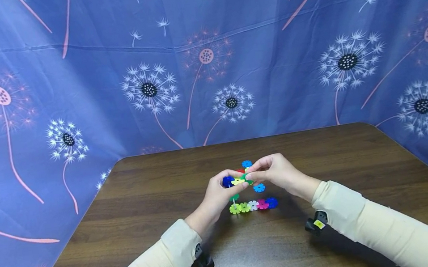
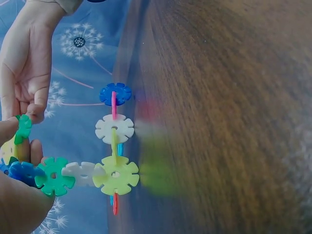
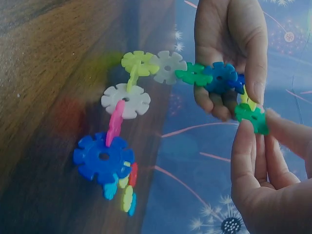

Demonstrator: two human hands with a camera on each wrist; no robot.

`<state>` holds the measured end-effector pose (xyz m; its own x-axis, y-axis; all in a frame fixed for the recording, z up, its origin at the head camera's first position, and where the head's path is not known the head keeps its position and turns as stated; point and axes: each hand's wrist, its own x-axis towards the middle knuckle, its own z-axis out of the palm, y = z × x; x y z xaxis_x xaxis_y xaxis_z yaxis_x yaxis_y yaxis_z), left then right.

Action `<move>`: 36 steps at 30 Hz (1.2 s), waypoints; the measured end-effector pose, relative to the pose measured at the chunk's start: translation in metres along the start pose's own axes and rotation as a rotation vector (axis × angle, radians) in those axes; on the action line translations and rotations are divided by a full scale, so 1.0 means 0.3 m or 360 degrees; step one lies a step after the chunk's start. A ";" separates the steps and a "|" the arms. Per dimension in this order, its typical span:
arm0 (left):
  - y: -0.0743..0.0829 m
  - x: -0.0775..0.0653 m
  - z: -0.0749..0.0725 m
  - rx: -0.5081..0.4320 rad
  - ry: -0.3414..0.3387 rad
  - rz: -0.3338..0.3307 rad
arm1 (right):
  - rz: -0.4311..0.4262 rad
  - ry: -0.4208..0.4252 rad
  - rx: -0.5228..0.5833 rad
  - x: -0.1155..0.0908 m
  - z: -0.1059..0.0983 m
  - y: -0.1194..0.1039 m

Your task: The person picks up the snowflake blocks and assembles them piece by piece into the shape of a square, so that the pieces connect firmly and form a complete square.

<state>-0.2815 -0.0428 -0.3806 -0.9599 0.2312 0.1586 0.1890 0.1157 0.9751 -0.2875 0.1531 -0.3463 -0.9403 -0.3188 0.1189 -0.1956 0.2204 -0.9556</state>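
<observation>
Interlocking slotted flower discs form a frame on the table. Its bottom row runs from a yellow-green disc (image 1: 235,209) past a white disc (image 1: 253,205) and a pink disc (image 1: 262,204) to a dark blue disc (image 1: 272,203). From the left end rises a column with a white disc (image 3: 168,68), a green disc (image 3: 194,74) and a blue disc (image 3: 220,77). My left hand (image 1: 220,193) holds the upper part by a yellow disc (image 1: 238,181), its fingers behind the blue ones. With thumb and forefinger, my right hand (image 1: 280,174) pinches a green disc (image 3: 251,115) touching the yellow one.
Behind the frame are a light blue disc (image 1: 259,188), another blue disc (image 1: 247,164) and a red disc (image 1: 240,172), partly hidden by the hands. The brown wooden table (image 1: 137,197) extends to a blue dandelion-print curtain (image 1: 271,76).
</observation>
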 end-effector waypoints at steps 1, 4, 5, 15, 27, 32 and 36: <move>0.000 0.000 0.000 0.0001 0.0002 0.0003 | 0.0022 -0.0003 0.0021 0.003 -0.005 0.005; -0.001 0.003 -0.002 0.0004 0.0013 0.0007 | 0.0086 -0.0009 0.0101 0.015 -0.019 0.022; -0.001 0.003 -0.002 0.0009 0.0016 0.0014 | 0.0104 -0.0019 0.0127 0.020 -0.024 0.030; -0.003 0.005 0.000 0.0027 0.0024 0.0005 | 0.0194 0.0023 -0.0168 0.075 -0.061 0.114; 0.002 -0.005 0.000 -0.0037 0.0040 -0.0045 | 0.0323 -0.0085 -0.0388 0.128 -0.058 0.184; 0.004 -0.011 0.001 -0.0046 0.0078 -0.0056 | 0.0389 0.0029 -0.0555 0.138 -0.038 0.207; 0.006 -0.014 0.003 -0.0040 0.0095 -0.0069 | 0.0386 0.0101 -0.0682 0.145 -0.027 0.214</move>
<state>-0.2770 -0.0427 -0.3795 -0.9778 0.1687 0.1243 0.1423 0.0997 0.9848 -0.3431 0.1608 -0.4003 -0.9854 -0.1576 -0.0645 -0.0532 0.6448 -0.7625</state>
